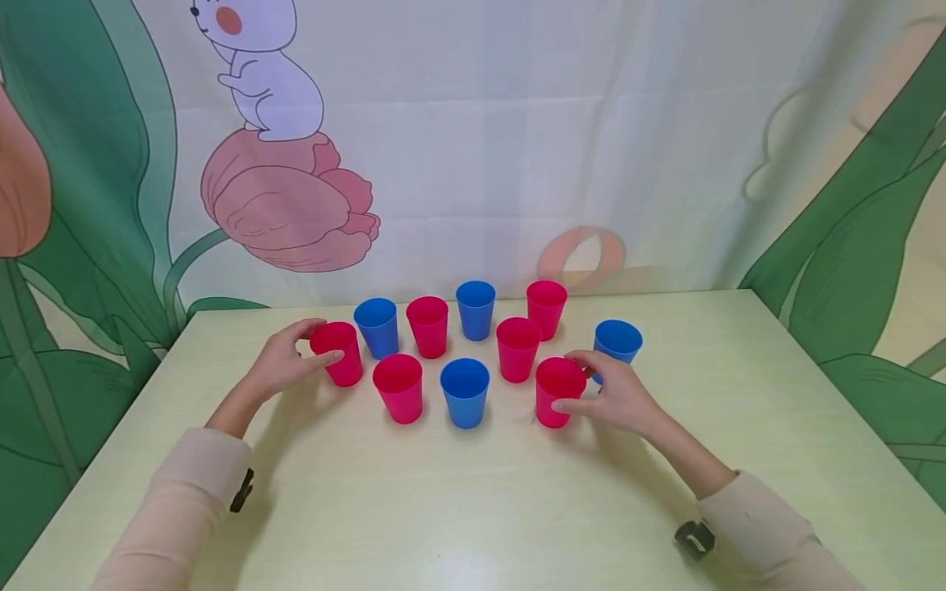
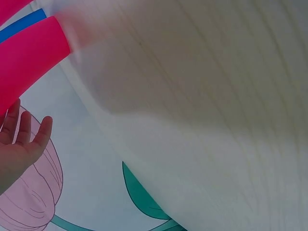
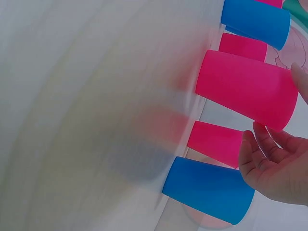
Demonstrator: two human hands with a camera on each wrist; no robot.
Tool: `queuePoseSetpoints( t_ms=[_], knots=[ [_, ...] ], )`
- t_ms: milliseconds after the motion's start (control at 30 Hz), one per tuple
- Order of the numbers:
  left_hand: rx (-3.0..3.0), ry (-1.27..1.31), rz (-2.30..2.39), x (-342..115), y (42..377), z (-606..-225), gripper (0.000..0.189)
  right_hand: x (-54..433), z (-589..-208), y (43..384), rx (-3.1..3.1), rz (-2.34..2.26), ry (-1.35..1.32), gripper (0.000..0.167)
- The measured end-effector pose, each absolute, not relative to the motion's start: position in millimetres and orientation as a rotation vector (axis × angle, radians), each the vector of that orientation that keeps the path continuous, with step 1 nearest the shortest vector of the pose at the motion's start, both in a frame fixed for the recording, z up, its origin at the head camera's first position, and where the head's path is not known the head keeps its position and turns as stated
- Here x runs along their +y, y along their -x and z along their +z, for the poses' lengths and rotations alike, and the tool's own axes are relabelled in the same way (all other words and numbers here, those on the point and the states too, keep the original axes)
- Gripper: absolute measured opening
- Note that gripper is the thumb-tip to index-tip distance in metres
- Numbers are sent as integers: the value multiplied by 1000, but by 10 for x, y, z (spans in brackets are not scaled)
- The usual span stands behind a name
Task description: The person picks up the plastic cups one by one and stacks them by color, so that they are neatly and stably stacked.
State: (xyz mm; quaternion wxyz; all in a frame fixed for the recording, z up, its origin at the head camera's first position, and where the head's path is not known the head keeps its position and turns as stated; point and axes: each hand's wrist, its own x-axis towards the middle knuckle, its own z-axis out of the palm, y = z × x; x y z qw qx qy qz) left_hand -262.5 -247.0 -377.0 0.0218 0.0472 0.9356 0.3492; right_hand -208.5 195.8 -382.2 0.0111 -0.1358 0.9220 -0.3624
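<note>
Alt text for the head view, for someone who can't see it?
A person's left hand holds the leftmost red cup and the right hand the rightmost red cup. Four more red cups and four blue cups stand upright on a pale table before a printed curtain.

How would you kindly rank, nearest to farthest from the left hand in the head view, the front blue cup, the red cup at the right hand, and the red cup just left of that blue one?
From the left hand:
1. Nearer red cup: to the hand's right.
2. Front blue cup: farther right.
3. Other red cup: farthest right, at the right hand.
</note>
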Motion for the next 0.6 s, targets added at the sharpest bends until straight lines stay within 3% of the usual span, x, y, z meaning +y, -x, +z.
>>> queuePoseSetpoints(
  t_ms=[600],
  knots=[
    [2855,-212,1182,-2652,2453,-3771,72,1971,-3773,2032,2887,-1175,433,72]
  ],
)
